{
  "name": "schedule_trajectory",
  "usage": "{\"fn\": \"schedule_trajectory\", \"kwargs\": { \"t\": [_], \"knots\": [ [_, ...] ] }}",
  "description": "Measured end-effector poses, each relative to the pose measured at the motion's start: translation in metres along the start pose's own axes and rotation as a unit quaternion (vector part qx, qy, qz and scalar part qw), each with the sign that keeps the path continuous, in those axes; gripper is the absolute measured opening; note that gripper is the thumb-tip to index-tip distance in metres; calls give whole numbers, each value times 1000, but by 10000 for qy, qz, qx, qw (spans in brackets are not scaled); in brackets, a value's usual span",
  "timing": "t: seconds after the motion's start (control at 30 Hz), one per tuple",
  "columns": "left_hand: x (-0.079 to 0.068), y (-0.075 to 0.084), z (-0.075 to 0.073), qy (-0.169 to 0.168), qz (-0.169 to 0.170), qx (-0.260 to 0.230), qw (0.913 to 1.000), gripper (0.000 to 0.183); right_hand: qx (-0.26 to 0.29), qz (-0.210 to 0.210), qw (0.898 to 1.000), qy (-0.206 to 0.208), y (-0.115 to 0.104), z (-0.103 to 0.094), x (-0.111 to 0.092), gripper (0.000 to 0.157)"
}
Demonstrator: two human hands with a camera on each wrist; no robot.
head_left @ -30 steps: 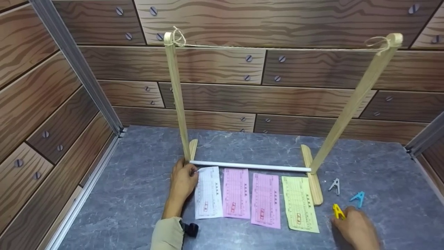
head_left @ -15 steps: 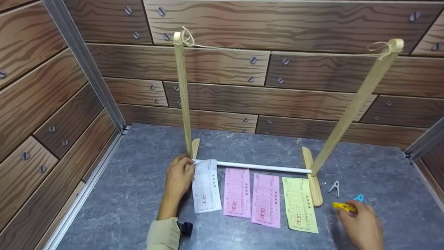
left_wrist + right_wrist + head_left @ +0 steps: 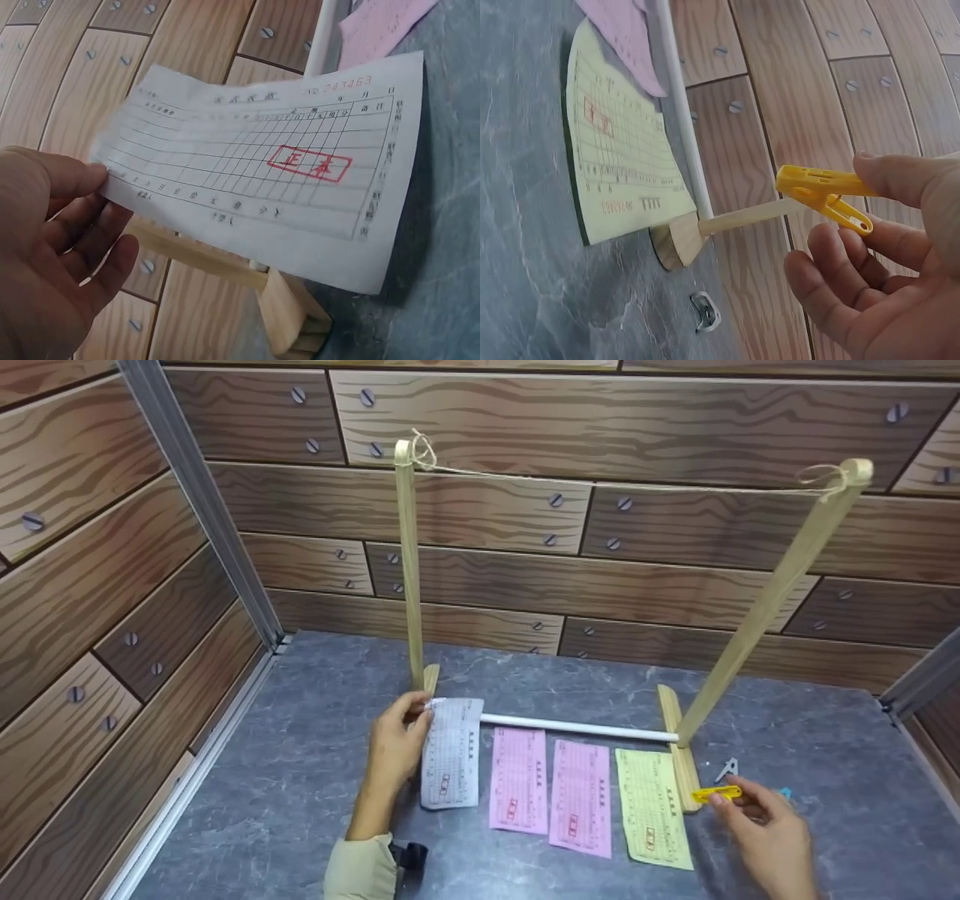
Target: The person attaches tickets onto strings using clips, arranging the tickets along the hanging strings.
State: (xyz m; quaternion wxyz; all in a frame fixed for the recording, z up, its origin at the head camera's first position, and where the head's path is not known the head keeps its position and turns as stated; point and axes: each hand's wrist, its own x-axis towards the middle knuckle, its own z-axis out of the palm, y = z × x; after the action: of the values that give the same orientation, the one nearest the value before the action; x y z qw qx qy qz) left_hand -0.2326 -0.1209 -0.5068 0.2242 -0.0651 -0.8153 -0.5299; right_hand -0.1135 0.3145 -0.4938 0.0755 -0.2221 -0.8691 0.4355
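My left hand (image 3: 394, 746) pinches a white printed receipt slip (image 3: 454, 757) by its top left corner. In the left wrist view this slip (image 3: 247, 161) slants in the air above the table, a red stamp on it. A yellow clothespin (image 3: 716, 794) is between the thumb and fingers of my right hand (image 3: 774, 832), above the table at the right. The right wrist view has the clothespin (image 3: 821, 180) side on, with the thumb on one handle. Two pink slips (image 3: 517, 780) and a yellow-green slip (image 3: 652, 810) lie in a row between the hands.
A wooden stand rises behind the slips, with a left post (image 3: 409, 570), a right post (image 3: 780, 592) and a white bottom rod (image 3: 577, 726). Twine (image 3: 600, 484) runs between the post tops. Grey (image 3: 727, 769) and blue (image 3: 786, 793) clothespins lie near the right hand, the blue mostly hidden.
The white slip has been lifted off the table by the left hand, and now covers the rod's left end. The right hand has picked up the yellow clothespin and moved it up and left.
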Motion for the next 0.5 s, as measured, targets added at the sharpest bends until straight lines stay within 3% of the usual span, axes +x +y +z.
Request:
{"fn": "schedule_trajectory", "kwargs": {
  "t": [0.13,0.3,0.5],
  "knots": [
    [2,4,-2,80,-22,-196,9998,33,219,-159,9996,-74,-1,1,-4,60],
    [6,7,-6,279,18,-489,9984,21,504,-136,9983,-255,-5,4,-6,55],
    [11,18,-8,162,142,-741,9970,13,824,119,9958,-374,-15,-2,-8,60]
  ]
}}
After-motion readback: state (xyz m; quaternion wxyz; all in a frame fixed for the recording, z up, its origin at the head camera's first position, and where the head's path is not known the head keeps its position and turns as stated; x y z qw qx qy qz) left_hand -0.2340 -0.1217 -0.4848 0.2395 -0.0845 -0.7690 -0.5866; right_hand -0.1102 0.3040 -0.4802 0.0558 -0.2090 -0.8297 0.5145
